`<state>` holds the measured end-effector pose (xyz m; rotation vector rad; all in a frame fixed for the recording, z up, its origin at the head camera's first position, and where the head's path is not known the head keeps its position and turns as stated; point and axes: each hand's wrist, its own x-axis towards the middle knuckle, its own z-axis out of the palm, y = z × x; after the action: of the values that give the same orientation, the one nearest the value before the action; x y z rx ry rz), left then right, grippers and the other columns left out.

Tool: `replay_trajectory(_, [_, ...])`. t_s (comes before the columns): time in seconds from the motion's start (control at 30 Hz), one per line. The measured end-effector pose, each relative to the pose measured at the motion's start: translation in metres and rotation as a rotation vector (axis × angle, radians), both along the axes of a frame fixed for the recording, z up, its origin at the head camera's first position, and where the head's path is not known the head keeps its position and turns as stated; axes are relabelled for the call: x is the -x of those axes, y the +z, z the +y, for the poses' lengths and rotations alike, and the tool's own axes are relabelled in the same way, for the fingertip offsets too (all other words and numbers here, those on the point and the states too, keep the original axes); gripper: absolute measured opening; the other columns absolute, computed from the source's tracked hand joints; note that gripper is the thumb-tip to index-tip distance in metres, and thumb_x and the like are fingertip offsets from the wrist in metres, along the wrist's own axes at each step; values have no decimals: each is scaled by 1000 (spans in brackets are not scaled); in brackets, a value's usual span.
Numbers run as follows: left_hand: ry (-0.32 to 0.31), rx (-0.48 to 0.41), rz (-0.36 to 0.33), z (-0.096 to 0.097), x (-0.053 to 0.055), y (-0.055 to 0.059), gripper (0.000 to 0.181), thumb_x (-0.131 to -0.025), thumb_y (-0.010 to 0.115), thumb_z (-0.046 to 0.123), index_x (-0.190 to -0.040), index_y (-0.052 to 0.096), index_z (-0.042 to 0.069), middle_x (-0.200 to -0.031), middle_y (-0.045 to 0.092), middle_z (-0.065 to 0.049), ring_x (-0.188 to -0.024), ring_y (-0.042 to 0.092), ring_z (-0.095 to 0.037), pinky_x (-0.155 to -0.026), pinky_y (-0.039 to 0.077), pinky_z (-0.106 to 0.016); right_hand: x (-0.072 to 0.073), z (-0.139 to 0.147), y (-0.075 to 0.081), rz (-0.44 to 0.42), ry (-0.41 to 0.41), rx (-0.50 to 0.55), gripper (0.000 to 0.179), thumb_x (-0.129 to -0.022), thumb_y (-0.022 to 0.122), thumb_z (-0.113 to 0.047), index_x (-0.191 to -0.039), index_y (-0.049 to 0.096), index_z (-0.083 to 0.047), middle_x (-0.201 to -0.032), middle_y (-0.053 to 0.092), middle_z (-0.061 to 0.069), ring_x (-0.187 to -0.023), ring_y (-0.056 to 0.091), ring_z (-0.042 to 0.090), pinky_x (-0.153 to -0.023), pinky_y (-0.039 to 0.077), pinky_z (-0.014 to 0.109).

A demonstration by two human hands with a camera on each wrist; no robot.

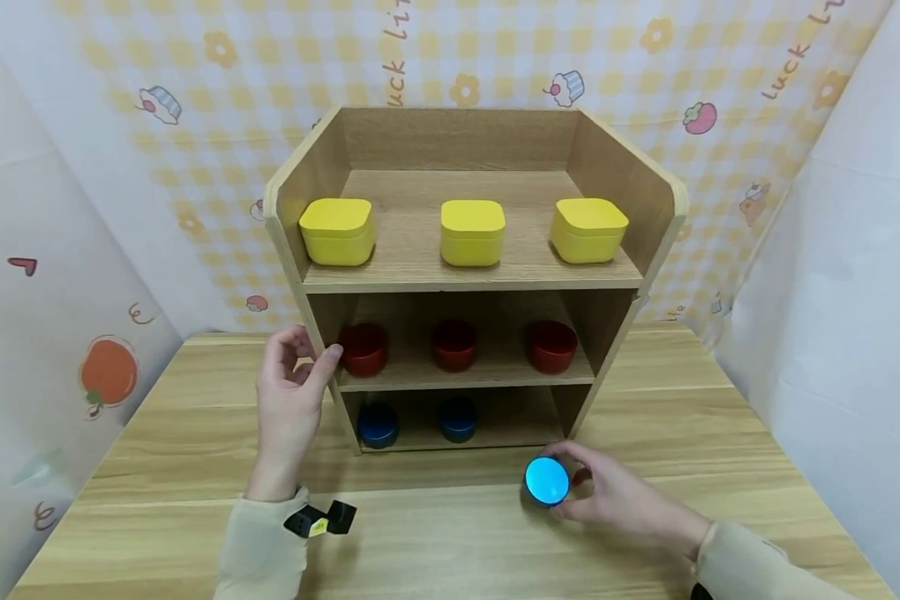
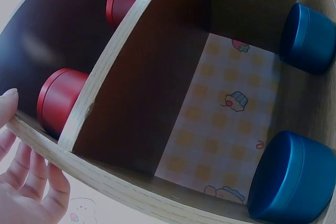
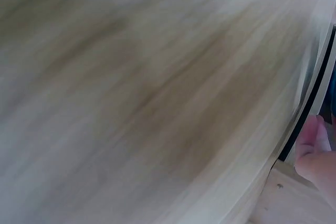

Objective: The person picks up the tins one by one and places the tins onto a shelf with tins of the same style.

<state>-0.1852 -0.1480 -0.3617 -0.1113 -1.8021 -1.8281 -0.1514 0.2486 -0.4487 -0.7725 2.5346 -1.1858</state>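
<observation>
A small wooden shelf (image 1: 465, 282) with tiers stands on the table. My left hand (image 1: 292, 400) holds its left side panel, thumb at the front edge and fingers on the outer side; the left wrist view shows the fingers (image 2: 34, 179) against that panel. Just in front of the shelf's lower right corner, my right hand (image 1: 607, 492) pinches a round blue tin (image 1: 547, 481) between thumb and fingers, its shiny top facing up. Two other blue tins, left (image 1: 378, 425) and middle (image 1: 458, 419), sit on the bottom tier. Only part of the right hand (image 3: 315, 153) appears in the right wrist view.
Three red tins (image 1: 453, 345) stand in a row on the middle tier. Three yellow square tins (image 1: 472, 233) line the top tier. The wood-grain table (image 1: 435, 533) extends around the shelf, with a patterned cloth (image 1: 465, 50) behind and white sheets (image 1: 832, 275) at the sides.
</observation>
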Motion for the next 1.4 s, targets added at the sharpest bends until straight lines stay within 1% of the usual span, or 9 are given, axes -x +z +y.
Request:
replay_trajectory(0.13, [-1,-6,6,0,1,1,34,-91,68,-3,-109,55,23,-96,53,3,-92,54,-9,-73,46,-15,3,-9,-1,48,-33,6,58,-80,85,-28,-129,56,-21,-114,65,-6,-94,58,5,-86,55,27])
replay_trajectory(0.23, [2,-7,7,0,0,2,34,-91,68,-3,-109,55,23,-96,53,3,-92,54,-9,-73,46,-15,4,-16,-3,78,-59,26,57,-79,86,-23,-128,57,-18,-113,66,-4,-94,58,4,-84,56,28])
replay_trajectory(0.33, [8,1,4,0,0,2,34,-91,68,-3,-109,55,23,-96,53,4,-92,54,-8,-73,45,-15,4,-22,-5,88,-97,50,58,-78,86,-21,-127,56,-14,-114,66,1,-95,57,4,-81,56,28])
replay_trajectory(0.53, [7,2,1,-1,-1,2,34,-91,68,-2,-109,55,23,-96,53,4,-93,54,-9,-74,46,-15,6,-32,-7,38,-182,64,62,-77,87,-19,-129,54,-11,-119,65,7,-98,58,7,-80,56,26])
replay_trajectory(0.77, [12,9,-3,-2,-1,4,34,-92,68,-2,-110,54,24,-97,53,3,-93,54,-9,-75,46,-15,11,-40,-4,-2,-283,78,65,-77,86,-15,-131,52,-8,-122,63,14,-92,61,15,-75,54,24])
replay_trajectory(0.93, [9,11,1,-1,0,3,35,-91,69,-2,-109,54,24,-96,53,3,-92,54,-9,-74,46,-15,14,-43,-1,-47,-360,87,66,-79,86,-15,-134,50,-6,-123,61,15,-90,61,17,-71,52,22])
replay_trajectory(1.13, [1,8,-3,0,1,2,35,-91,69,-2,-109,54,24,-95,52,4,-90,54,-8,-74,46,-16,16,-44,0,-78,-438,92,67,-79,85,-13,-136,49,-7,-115,61,13,-80,60,11,-59,52,23])
replay_trajectory(1.27, [8,20,-18,0,0,2,35,-92,69,-1,-109,54,25,-96,52,4,-91,53,-8,-74,46,-16,16,-46,-1,-48,-452,89,66,-79,84,-12,-136,50,-5,-106,63,12,-75,59,8,-59,52,22])
replay_trajectory(1.4, [13,18,-15,-1,-1,1,36,-91,69,-2,-108,54,25,-94,52,4,-90,53,-7,-73,45,-16,16,-49,-2,-26,-466,71,66,-82,83,-14,-137,49,-3,-95,65,9,-68,58,7,-58,51,22])
